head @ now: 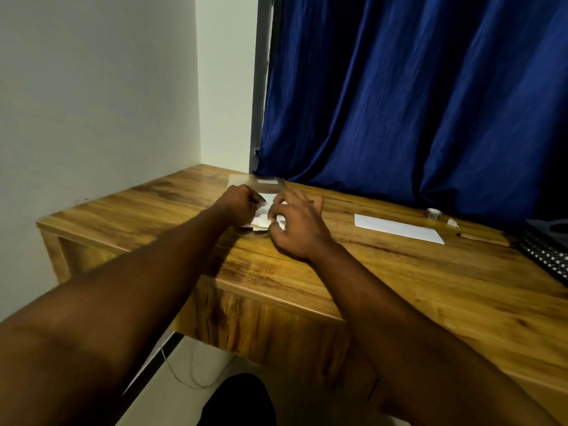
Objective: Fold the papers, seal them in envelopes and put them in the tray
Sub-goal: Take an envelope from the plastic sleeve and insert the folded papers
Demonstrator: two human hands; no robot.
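Note:
Both hands meet over a small white paper or envelope [266,212] lying near the far left of the wooden desk [399,287]. My left hand [241,202] is closed, its fingers pinching the paper's left edge. My right hand [296,222] curls over the right side, fingertips pressing on it. Most of the paper is hidden under the hands. Just behind them stands a clear plastic tray [256,182] against the wall. A flat white envelope [398,228] lies apart on the desk to the right.
A small clear tape roll [433,213] and a bit of white scrap [452,222] sit by the blue curtain [415,96]. A brown pen-like stick [479,239] and a dark keyboard [547,256] lie at the right edge. The wall closes off the left.

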